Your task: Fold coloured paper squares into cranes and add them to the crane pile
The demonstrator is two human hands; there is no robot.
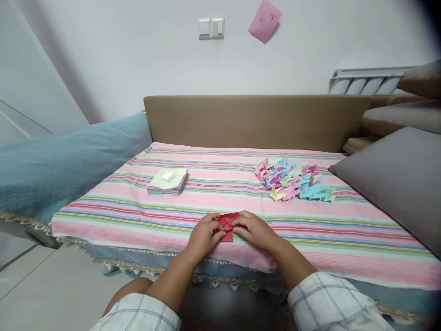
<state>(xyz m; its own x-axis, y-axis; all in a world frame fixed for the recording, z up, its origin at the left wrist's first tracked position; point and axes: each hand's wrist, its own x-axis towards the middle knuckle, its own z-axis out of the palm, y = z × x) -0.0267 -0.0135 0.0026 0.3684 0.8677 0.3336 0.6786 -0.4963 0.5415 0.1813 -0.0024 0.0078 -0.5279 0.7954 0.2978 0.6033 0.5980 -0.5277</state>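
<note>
A small red piece of folded paper point(226, 236) lies at the front of the striped cloth point(220, 184), with crease lines and overlapping flaps showing. My left hand point(206, 232) grips its left side, thumb and fingers closed on the edge. On the opposite side my right hand point(254, 228) pinches the paper's right edge with thumb and fingertips. The paper's outer edges are partly hidden under the fingers. Beyond my right hand rests a cluster of folded paper cranes point(292, 180) in pink, blue, purple, green and yellow.
Toward the back left, a stack of square paper point(167, 184) carries a small white object point(168, 176). A grey cushion point(403, 179) occupies the right side. Behind the cloth stands a brown backrest point(255, 122); a blue-covered armrest point(76, 161) borders the left.
</note>
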